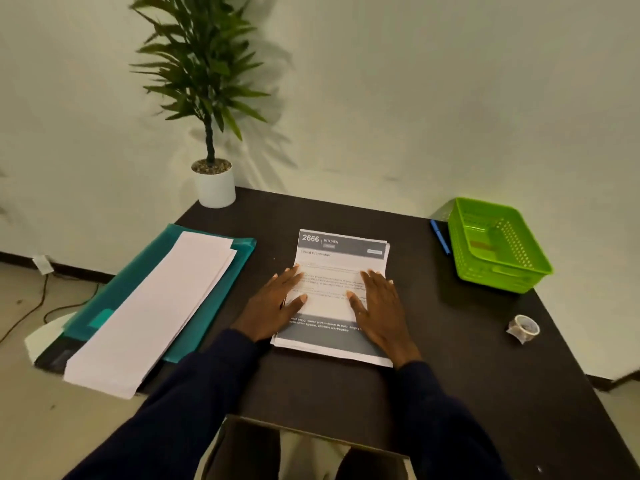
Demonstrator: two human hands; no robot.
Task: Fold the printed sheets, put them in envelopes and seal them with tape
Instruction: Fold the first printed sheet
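Note:
A stack of printed sheets point(341, 258) with a grey "2666 KITCHEN" header lies unfolded in the middle of the dark table point(467, 358). My left hand point(273, 306) rests flat on its left half, fingers spread. My right hand point(381, 310) lies flat on its right half, fingers together. Neither hand grips anything. Several long white envelopes point(152, 313) are stacked on a teal folder point(225, 271) at the left. A small roll of clear tape point(524, 328) sits at the right edge of the table.
A green perforated basket point(498, 244) stands at the back right corner, a blue pen point(440, 237) beside it. A potted plant point(214, 181) sits at the back left corner. The wall is close behind. The folder overhangs the table's left edge.

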